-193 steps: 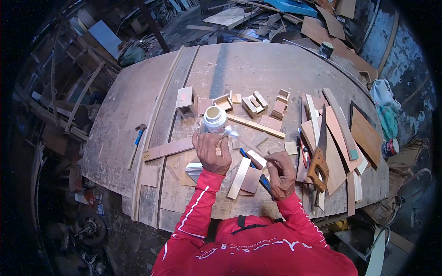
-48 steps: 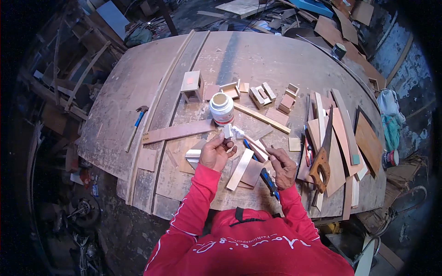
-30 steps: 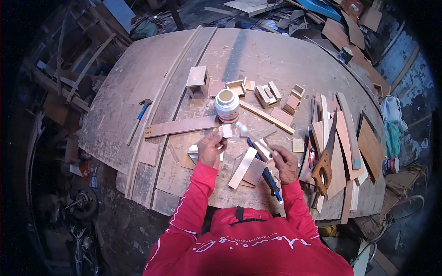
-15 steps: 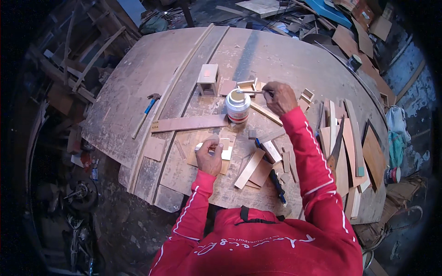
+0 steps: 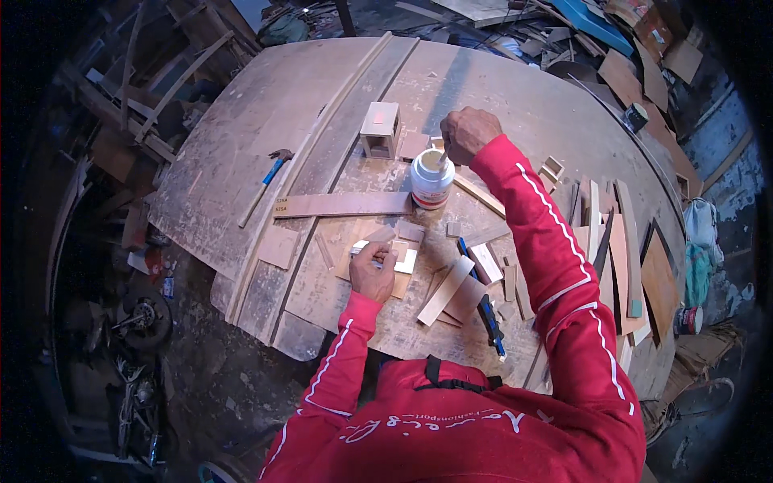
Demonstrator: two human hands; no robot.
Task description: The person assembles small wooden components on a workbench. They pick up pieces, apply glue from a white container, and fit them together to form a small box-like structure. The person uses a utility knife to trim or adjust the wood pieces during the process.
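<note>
My right hand (image 5: 471, 135) is closed round a thin stick (image 5: 444, 158), whose lower end dips into the mouth of a white plastic jar (image 5: 431, 190). Pale, creamy stuff shows inside the jar's rim. Nearer to me, my left hand (image 5: 374, 274) is closed, thumb and fingers pinched on a small pale wooden piece (image 5: 406, 259) that lies on a thin flat board (image 5: 397, 290). The fingers hide part of that piece. A small box-like wooden frame (image 5: 380, 129) stands beyond the jar, to its left.
A long wooden strip (image 5: 342, 204) lies left of the jar. On the left is a blue-handled hammer (image 5: 266, 185). Wood offcuts (image 5: 448, 290) and a blue-and-black tool (image 5: 490, 324) lie between my arms. Longer boards and a handsaw (image 5: 602, 246) are piled on the right.
My right hand has moved left and tipped the stick from lying level over the jar to pointing down into it. My left hand stays on the wooden piece. The whole view has shifted slightly.
</note>
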